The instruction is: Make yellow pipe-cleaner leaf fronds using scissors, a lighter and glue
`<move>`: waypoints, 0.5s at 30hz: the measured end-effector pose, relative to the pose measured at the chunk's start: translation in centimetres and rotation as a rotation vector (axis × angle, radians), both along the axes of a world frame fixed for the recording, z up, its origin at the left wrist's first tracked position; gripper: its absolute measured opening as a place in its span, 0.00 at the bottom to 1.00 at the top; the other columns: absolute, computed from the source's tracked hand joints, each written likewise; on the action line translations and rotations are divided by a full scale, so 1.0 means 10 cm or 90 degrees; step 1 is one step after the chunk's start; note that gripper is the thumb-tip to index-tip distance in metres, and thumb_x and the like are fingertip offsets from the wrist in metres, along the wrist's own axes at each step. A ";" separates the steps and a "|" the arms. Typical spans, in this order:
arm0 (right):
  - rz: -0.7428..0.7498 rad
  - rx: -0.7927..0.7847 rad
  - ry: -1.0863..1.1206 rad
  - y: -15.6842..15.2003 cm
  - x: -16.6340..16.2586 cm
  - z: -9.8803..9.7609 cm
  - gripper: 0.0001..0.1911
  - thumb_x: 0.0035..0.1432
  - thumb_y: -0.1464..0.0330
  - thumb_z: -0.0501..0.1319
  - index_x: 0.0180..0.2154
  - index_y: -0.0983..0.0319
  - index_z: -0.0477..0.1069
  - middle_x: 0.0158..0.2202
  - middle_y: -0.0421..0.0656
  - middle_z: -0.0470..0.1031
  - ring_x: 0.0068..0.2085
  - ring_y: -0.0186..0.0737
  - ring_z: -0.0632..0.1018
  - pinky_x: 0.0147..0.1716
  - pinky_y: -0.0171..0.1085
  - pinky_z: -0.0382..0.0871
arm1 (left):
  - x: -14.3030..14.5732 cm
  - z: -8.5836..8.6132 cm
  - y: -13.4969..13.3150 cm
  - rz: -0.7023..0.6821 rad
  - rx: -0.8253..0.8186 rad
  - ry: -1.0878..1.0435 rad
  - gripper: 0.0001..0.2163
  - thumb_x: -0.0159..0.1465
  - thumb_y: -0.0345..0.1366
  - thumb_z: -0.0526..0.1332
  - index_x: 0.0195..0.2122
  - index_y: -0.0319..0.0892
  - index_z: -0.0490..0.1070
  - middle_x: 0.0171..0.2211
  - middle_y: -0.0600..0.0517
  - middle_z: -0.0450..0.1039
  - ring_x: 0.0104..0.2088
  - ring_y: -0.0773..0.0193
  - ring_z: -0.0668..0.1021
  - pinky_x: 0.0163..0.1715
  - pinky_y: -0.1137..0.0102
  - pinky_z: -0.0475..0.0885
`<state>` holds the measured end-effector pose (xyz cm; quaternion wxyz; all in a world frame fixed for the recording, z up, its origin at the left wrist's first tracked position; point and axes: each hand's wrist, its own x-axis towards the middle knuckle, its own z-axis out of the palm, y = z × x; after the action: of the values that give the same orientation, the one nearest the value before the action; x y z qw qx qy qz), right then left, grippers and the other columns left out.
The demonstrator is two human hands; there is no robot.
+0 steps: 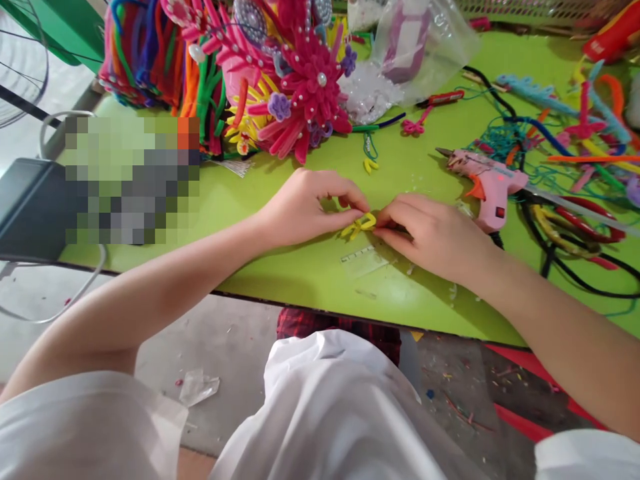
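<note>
Between my two hands is a small yellow pipe-cleaner piece (361,228), bent into loops like a flower or bow. My left hand (313,207) pinches its upper left side between thumb and forefinger. On the other side, my right hand (423,230) has thumb and fingertips closed at the piece's right edge. Below them on the table lies a short clear ruler (365,259). A pink glue gun (487,183) with an orange trigger rests to the right of my right hand.
Pink pipe-cleaner flowers (320,80) and a bundle of coloured pipe cleaners (145,60) stand at the back left. A clear plastic bag (420,47) lies behind. Black cord, red-handled pliers (595,223) and tangled wire (505,143) crowd the right. A dark box (40,207) sits left.
</note>
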<state>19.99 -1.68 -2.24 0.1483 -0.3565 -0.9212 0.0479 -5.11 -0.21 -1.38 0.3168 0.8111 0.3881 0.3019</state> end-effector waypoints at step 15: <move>0.066 0.108 0.105 -0.09 0.09 0.00 0.11 0.63 0.78 0.67 0.48 0.70 0.79 0.38 0.46 0.80 0.38 0.38 0.80 0.40 0.38 0.74 | 0.05 -0.12 0.09 -0.063 0.037 0.025 0.04 0.64 0.27 0.68 0.35 0.40 0.83 0.33 0.55 0.84 0.36 0.71 0.82 0.38 0.78 0.74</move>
<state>20.91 -2.57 -2.25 0.2506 -0.2895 -0.9238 0.0063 -4.63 0.71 -2.58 0.2997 0.8442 0.3446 0.2808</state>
